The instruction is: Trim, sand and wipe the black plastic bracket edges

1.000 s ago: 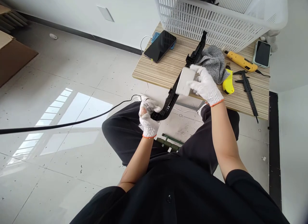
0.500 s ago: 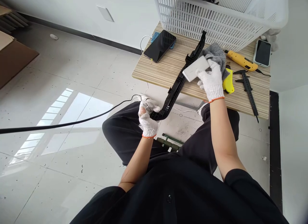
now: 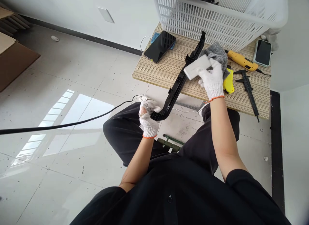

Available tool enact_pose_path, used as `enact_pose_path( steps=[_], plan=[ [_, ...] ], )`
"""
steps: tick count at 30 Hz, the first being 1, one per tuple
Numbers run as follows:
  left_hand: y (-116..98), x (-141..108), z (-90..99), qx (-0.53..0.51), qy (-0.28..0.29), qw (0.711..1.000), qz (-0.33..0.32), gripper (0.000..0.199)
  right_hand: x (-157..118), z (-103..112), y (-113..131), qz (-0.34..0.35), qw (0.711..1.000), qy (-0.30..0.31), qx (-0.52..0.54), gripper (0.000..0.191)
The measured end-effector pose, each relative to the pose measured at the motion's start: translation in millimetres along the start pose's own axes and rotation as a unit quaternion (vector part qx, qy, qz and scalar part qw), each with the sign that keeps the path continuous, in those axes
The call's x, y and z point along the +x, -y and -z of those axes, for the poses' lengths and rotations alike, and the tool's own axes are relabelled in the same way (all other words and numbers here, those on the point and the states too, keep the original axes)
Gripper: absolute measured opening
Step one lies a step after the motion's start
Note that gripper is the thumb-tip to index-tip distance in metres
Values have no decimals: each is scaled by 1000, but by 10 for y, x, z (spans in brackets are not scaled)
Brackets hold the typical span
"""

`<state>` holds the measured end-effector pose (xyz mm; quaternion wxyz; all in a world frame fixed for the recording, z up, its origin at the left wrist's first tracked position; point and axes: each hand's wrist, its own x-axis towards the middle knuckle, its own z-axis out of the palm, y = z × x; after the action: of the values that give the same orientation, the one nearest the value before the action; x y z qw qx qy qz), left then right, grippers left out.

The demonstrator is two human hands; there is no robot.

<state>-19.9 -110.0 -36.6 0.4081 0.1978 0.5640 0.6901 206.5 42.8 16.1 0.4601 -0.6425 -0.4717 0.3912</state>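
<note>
Left hand [image 3: 149,119]: in a white knit glove with an orange cuff edge, pinching the strip's near end between thumb and fingers; its hold matches a second ago.
Right hand [image 3: 212,77]: gloved alike, thumb and fingers closed on the right end of the block.
Just changed: over the last second the block has swung up and right with the right hand, towards the cloth, and now lies more slantwise; over the latest half second it has hardly moved.
Meaning: with both things held and the strip left in place, the work looks to be mid-course, perhaps at a brief pause.
Block [image 3: 196,67]: flat white oblong, smooth-looking, rounded corners; its left edge overlaps the strip in view, touching or not I cannot tell.
Strip [image 3: 178,85]: long, black, ribbed and channelled, plastic by its look; near end bent, between the knees, far end over the table.
Cloth [image 3: 217,50]: grey, flecked, crumpled, just behind the right hand.
Cutter [image 3: 229,84]: bright yellow grip, beside the cloth.
Calliper [image 3: 249,89]: dark, slim, straight.
Table [image 3: 156,70]: striped, wood-patterned top.
Basket [image 3: 207,22]: translucent white, slotted walls.
Floor [image 3: 79,173]: glossy pale tile, dark flecks.
</note>
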Motion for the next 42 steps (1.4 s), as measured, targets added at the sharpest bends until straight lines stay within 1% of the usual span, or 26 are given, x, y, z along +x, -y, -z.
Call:
enact_pose_path(
  steps=[1,2,5,6,9,10,11,13,14,15,18,19,22,24,27,28,31,33,35,37,39,41,42],
  plan=[
    [2,3,-1,-5,4,1000,-2,71,1,2,0,-3,1000,12,-9,78],
    [5,6,-3,-11,8,1000,-4,70,-4,3,8,-6,1000,8,-9,77],
    [10,8,-6,-18,11,1000,-15,67,-50,-1,63,-11,999,-50,17,74],
    [12,8,-6,-16,9,1000,-20,67,-74,-3,83,-8,999,-45,18,74],
    [18,9,1,-10,6,1000,-19,66,-136,-12,119,-2,1000,31,-1,77],
    [20,10,5,-9,8,1000,-17,66,-146,-17,122,-6,999,35,0,76],
    [23,11,9,-9,10,1000,-16,66,-149,-22,124,-11,1000,22,7,75],
    [29,15,19,-8,6,1000,-16,67,-141,-31,122,-16,999,-26,21,73],
    [31,16,23,-5,2,1000,-14,67,-132,-33,119,-15,999,-37,20,74],
    [34,17,26,-1,-4,1000,-8,69,-123,-34,115,-12,999,-32,13,74],
    [37,13,31,17,-8,1000,8,72,-87,-29,86,3,1000,24,-13,79],
    [36,11,30,20,-5,1000,7,73,-75,-28,73,10,999,30,-15,81],
    [28,1,24,11,2,1000,4,71,-69,-26,46,32,999,15,-18,82],
    [22,-4,20,-1,3,1000,8,70,-105,-23,52,41,999,28,-14,80],
    [16,-4,20,-5,4,1000,4,67,-181,-16,91,35,998,53,18,78],
    [15,-4,20,-6,2,1000,0,67,-200,-15,105,30,998,56,31,75],
    [13,-4,20,-13,6,1000,-3,68,-220,-16,123,7,996,59,68,55],
    [8,-5,21,-18,12,1000,2,68,-219,-4,114,-5,993,63,100,49],
    [0,-6,22,-18,13,1000,4,68,-221,37,100,5,987,54,150,45],
    [-8,-4,20,-18,13,1000,-1,68,-225,106,93,32,976,43,209,41],
    [-11,2,15,-20,10,1000,-4,68,-225,181,102,58,963,48,257,42],
    [-4,10,7,-22,4,1000,-4,67,-223,228,122,66,959,60,269,39],
    [2,14,2,-24,2,1000,-3,67,-223,233,132,59,965,61,250,35]
  ],
)
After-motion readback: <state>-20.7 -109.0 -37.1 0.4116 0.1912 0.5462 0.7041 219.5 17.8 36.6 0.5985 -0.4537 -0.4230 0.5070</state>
